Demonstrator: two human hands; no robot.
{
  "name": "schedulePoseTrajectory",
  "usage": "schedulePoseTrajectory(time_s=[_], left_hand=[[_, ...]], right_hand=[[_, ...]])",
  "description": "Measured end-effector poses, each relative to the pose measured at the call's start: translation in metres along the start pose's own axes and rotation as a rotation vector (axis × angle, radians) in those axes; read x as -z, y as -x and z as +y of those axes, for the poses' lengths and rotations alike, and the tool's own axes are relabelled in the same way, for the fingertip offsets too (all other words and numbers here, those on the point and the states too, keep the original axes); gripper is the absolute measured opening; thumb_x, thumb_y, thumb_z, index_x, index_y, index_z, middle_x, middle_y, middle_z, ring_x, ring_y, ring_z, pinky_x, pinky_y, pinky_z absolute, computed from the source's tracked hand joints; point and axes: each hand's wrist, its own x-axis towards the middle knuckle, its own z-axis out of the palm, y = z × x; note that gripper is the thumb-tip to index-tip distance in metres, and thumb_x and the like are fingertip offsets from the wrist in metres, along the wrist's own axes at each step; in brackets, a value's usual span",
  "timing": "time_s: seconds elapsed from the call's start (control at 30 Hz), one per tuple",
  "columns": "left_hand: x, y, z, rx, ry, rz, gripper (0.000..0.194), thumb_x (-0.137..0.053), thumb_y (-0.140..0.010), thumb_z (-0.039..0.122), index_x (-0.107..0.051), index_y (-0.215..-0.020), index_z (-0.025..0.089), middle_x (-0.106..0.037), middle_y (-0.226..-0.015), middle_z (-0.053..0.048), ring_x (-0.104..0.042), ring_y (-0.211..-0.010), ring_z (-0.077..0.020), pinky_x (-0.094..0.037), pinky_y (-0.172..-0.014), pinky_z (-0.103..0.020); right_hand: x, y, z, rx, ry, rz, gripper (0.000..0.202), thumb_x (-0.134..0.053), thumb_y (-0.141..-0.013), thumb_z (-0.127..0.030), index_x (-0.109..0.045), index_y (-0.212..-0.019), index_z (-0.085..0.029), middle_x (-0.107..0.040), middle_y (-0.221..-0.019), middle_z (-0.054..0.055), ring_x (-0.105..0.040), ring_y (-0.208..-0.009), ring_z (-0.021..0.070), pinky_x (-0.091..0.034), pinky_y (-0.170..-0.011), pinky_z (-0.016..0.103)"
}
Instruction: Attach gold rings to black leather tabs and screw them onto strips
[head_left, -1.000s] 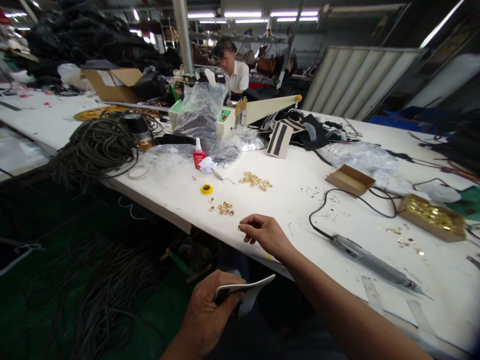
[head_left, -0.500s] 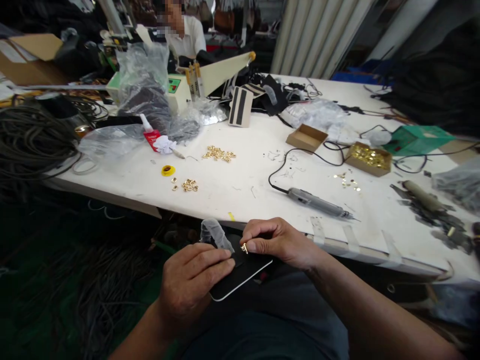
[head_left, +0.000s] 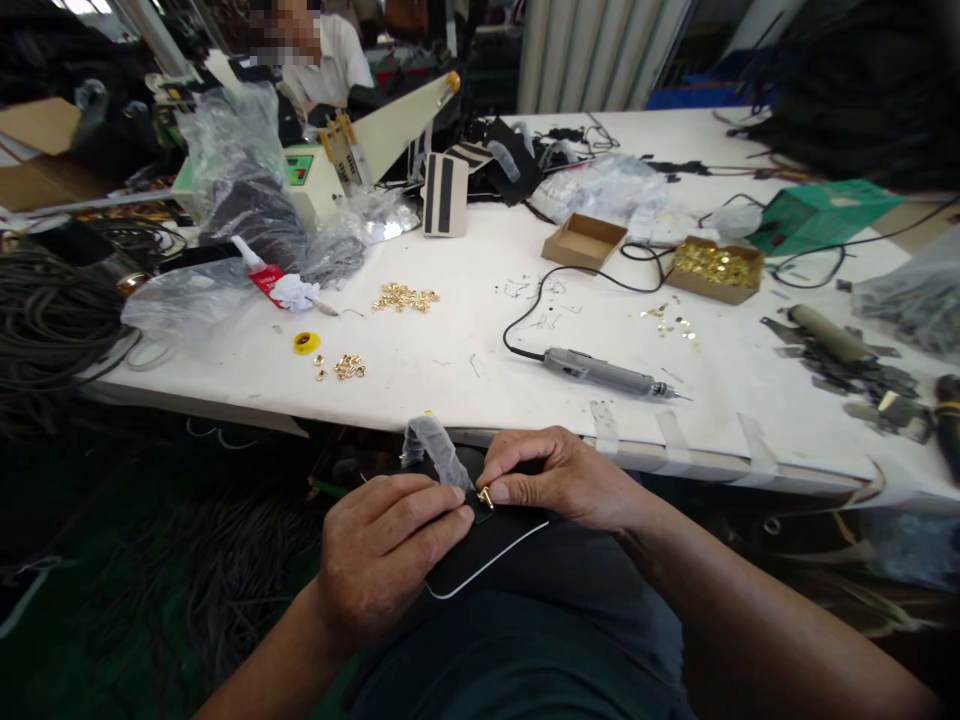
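Note:
On my lap lies a black flat piece (head_left: 487,550) with a white edge. A strap wrapped in clear plastic (head_left: 436,450) arches up from it. My left hand (head_left: 394,545) presses the strap's end on the black piece, fingers together. Between the thumb and forefinger of my right hand (head_left: 559,480) is a small gold metal fitting (head_left: 485,496), which meets the strap end beside my left fingertips. Gold fittings (head_left: 405,298) and gold rings (head_left: 349,367) lie in piles on the white table (head_left: 420,385).
A grey electric screwdriver (head_left: 600,372) with its cable lies on the table. Behind it stand an open cardboard box (head_left: 583,243), a box of gold pieces (head_left: 718,270) and a green box (head_left: 825,215). A red glue bottle (head_left: 264,283) lies left. A person (head_left: 322,60) sits across the table.
The camera view has shifted, so the table items appear further left and higher. My right hand has turned the gold fitting slightly and brought it closer to the strap end.

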Motion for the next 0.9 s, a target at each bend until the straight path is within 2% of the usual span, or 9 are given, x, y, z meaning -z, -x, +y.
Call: schedulePoseTrajectory(time_s=[0.17, 0.57, 0.67, 0.8, 0.9], left_hand=[[-0.003, -0.012, 0.008, -0.037, -0.073, -0.003, 0.014, -0.071, -0.094, 0.012, -0.077, -0.104, 0.017, -0.079, -0.093, -0.005, -0.074, -0.092, -0.0202, -0.064, -0.076, -0.033], [-0.013, -0.015, 0.016, -0.039, -0.054, -0.023, 0.012, -0.074, -0.091, 0.011, -0.078, -0.101, 0.016, -0.079, -0.092, -0.006, -0.074, -0.09, -0.0203, -0.063, -0.076, -0.032], [-0.017, -0.011, 0.016, -0.026, -0.032, -0.033, 0.013, -0.072, -0.093, 0.011, -0.077, -0.104, 0.016, -0.08, -0.098, -0.008, -0.074, -0.092, -0.0207, -0.063, -0.078, -0.033], [-0.022, -0.004, 0.015, 0.018, 0.082, -0.061, 0.024, -0.068, -0.09, 0.003, -0.075, -0.111, 0.012, -0.08, -0.114, -0.014, -0.074, -0.103, -0.023, -0.064, -0.087, -0.036], [-0.027, -0.001, 0.014, 0.057, 0.172, -0.056, 0.033, -0.068, -0.086, -0.003, -0.073, -0.115, 0.013, -0.08, -0.114, -0.013, -0.074, -0.104, -0.0221, -0.063, -0.089, -0.036]], right_hand=[[0.002, 0.009, 0.003, 0.037, -0.005, 0.027, 0.01, -0.084, -0.087, -0.028, -0.085, -0.095, -0.022, -0.075, -0.089, 0.001, -0.066, -0.082, 0.0123, -0.051, -0.078, 0.025], [0.0, 0.023, 0.007, 0.117, 0.151, 0.075, 0.006, -0.082, -0.09, -0.027, -0.084, -0.093, -0.022, -0.071, -0.085, 0.0, -0.064, -0.079, 0.0118, -0.05, -0.075, 0.026], [-0.002, 0.026, 0.006, 0.114, 0.219, 0.072, 0.008, -0.081, -0.091, -0.029, -0.083, -0.092, -0.021, -0.07, -0.085, 0.0, -0.064, -0.079, 0.0123, -0.05, -0.074, 0.026], [-0.007, 0.03, 0.001, 0.101, 0.334, 0.074, 0.012, -0.077, -0.094, -0.031, -0.083, -0.092, -0.021, -0.07, -0.084, 0.001, -0.065, -0.079, 0.0138, -0.05, -0.073, 0.027], [-0.011, 0.034, -0.007, 0.112, 0.42, 0.084, 0.018, -0.069, -0.099, -0.03, -0.085, -0.1, -0.022, -0.071, -0.087, 0.004, -0.066, -0.08, 0.0155, -0.051, -0.073, 0.028]])
